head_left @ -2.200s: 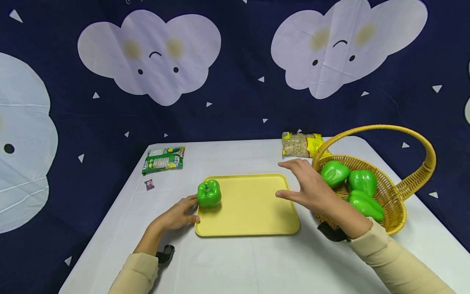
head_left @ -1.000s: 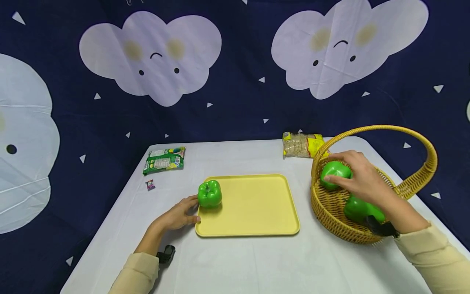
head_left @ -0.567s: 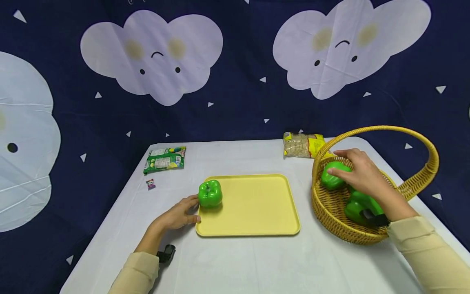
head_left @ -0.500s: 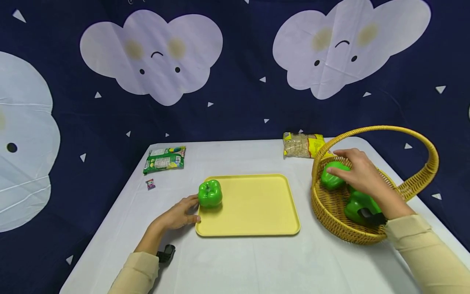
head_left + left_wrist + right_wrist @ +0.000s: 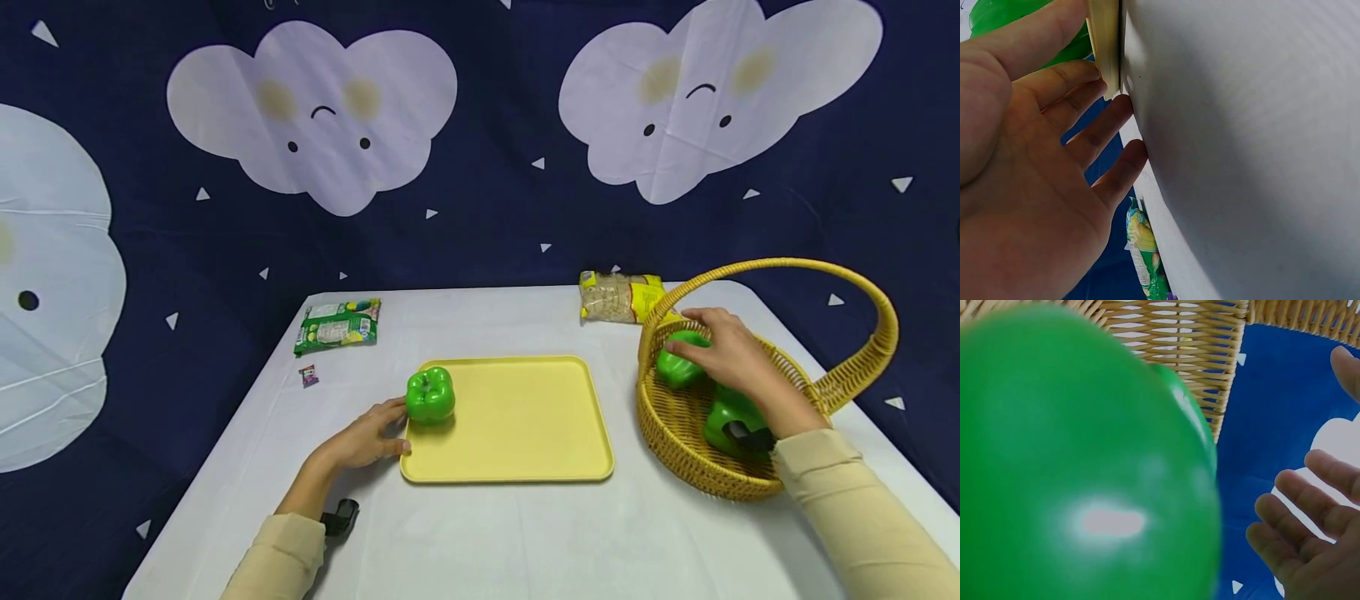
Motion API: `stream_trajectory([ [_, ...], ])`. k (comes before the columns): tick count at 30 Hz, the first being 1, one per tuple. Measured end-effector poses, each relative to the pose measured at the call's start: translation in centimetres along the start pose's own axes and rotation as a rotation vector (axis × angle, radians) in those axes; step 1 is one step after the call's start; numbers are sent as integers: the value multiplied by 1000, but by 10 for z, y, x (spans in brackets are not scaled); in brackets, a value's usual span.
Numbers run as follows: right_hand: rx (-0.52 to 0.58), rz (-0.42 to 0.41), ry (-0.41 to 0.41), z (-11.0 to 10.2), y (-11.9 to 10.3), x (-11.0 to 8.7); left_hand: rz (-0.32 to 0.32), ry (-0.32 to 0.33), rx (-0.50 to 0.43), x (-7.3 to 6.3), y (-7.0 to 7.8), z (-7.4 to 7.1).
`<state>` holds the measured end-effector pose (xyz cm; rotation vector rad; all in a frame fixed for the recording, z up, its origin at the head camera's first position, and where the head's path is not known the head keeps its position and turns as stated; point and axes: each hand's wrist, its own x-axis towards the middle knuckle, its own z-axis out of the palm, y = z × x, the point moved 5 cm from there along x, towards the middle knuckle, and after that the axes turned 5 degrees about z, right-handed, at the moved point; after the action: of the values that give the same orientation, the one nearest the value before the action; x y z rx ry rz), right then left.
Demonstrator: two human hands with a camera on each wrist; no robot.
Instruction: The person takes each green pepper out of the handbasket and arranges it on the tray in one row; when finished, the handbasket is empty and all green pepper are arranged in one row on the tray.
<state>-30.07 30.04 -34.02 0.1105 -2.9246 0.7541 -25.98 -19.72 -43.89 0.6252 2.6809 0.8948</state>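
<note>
In the head view a green bell pepper [image 5: 431, 396] sits at the left end of a yellow tray [image 5: 517, 417]. My left hand [image 5: 367, 437] is at the tray's left side, fingers extended, fingertips right at its edge [image 5: 1107, 53]. Over the wicker basket [image 5: 671, 442], my right hand [image 5: 731, 354] hovers with thumb and fingers spread. Beneath it lie a bell pepper [image 5: 675, 371] at the back left and another bell pepper [image 5: 723, 417] nearer the front, partly hidden by the wrist. The right wrist view shows nothing between the fingers [image 5: 1300, 494].
The basket's tall arched handle [image 5: 780, 262] rises around the right hand. At the back stand a yellow bag [image 5: 618, 298] and, to the left, a green packet [image 5: 337, 325]. A tiny wrapped sweet [image 5: 308, 376] lies before the packet on the white table [image 5: 450, 542].
My right hand has gone from beside the tray's right end to above the basket, then drifted slightly left. The left hand, tray and pepper on it have stayed put.
</note>
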Motion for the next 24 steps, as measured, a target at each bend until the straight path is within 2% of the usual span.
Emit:
stream_trajectory([
  [13, -52, 64, -44, 10, 15, 9, -6, -1, 1, 1, 0, 0],
  [24, -101, 66, -81, 14, 21, 14, 15, -1, 2, 0, 1, 0],
])
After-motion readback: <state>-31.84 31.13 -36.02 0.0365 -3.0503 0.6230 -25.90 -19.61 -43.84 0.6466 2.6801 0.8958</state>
